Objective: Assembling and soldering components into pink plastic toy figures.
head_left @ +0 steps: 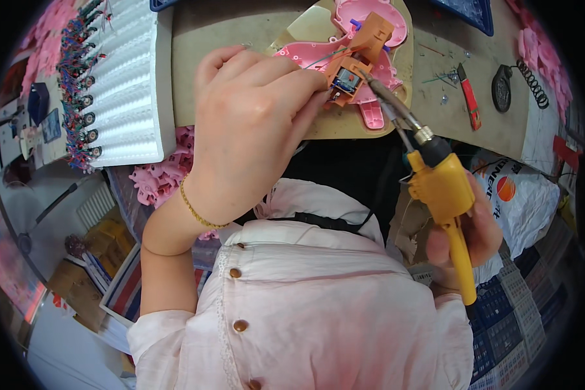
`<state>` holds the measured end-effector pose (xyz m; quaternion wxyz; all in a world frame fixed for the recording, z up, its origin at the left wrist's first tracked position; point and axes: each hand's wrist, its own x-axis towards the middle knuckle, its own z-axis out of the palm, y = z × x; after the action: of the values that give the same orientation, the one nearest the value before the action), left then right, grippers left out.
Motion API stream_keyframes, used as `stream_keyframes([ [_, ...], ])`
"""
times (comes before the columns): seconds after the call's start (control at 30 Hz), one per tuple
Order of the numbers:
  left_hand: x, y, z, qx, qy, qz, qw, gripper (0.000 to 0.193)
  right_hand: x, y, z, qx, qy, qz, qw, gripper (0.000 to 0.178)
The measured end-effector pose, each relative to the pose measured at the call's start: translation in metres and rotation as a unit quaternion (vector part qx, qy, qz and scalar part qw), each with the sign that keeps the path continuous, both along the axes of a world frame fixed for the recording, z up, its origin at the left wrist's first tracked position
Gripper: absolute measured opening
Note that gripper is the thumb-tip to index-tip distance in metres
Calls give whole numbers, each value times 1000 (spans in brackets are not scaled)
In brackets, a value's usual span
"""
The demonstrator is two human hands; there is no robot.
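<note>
We see our left hand point(253, 123) reaching forward over the table edge, its fingertips point(315, 81) pinching the near side of an orange plastic gearbox housing point(361, 62) with a small blue-and-silver motor point(346, 82) showing in its open end. The housing sits on top of a pink plastic toy shell point(370, 19), which lies on a pale, rounded work board point(344, 123) on the brown tabletop point(227, 26). A thin gold bracelet point(195, 211) circles the left wrist.

Our right hand point(474, 237) is clenched around the yellow handle of a soldering iron point(442, 185), low and to the right of the housing. The iron's metal barrel point(390, 107) slants up and to the left, and its tip meets the housing just beside the motor, so the workpiece lies between the two hands, touched by the left fingertips on one side and by the iron on the other.

To the left, a white ribbed tray point(133, 84) carries a row of small wired parts point(81, 84) along its left edge. Loose pink toy pieces point(159, 175) are heaped below the tray. To the right on the table lie a red-handled tool point(469, 97), a dark round part point(502, 88) with a coiled black spring point(533, 81) beside it, and near the right hand a white plastic bag point(520, 201).
</note>
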<state>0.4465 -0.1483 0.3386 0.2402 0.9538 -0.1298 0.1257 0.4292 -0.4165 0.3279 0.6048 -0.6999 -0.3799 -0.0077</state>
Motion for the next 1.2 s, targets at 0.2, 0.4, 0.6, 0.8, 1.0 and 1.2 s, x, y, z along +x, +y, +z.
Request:
stream_keyframes([
  [0.2, 2, 12, 4, 6, -9, -62, 998, 15, -8, -13, 3, 15, 30, -157, 987, 59],
  [0.4, -16, 3, -19, -581, 2, 35, 813, 43, 1, -9, -2, 54, 11, -355, 933, 56],
  [0.6, -20, 9, 0, -446, 188, 13, 875, 36, 4, -13, 1, 131, 82, -373, 915, 58],
  [0.8, -12, -13, -1, -174, 83, 38, 980, 17, -12, -23, -9, 113, 79, -366, 920, 51],
  [1.0, -5, -16, -17, -130, 1, 36, 991, 11, -27, -14, -2, 71, 126, -323, 936, 58],
  [1.2, -6, -18, -16, -86, -19, 43, 995, 10, -29, -8, -5, 133, 181, -119, 967, 59],
])
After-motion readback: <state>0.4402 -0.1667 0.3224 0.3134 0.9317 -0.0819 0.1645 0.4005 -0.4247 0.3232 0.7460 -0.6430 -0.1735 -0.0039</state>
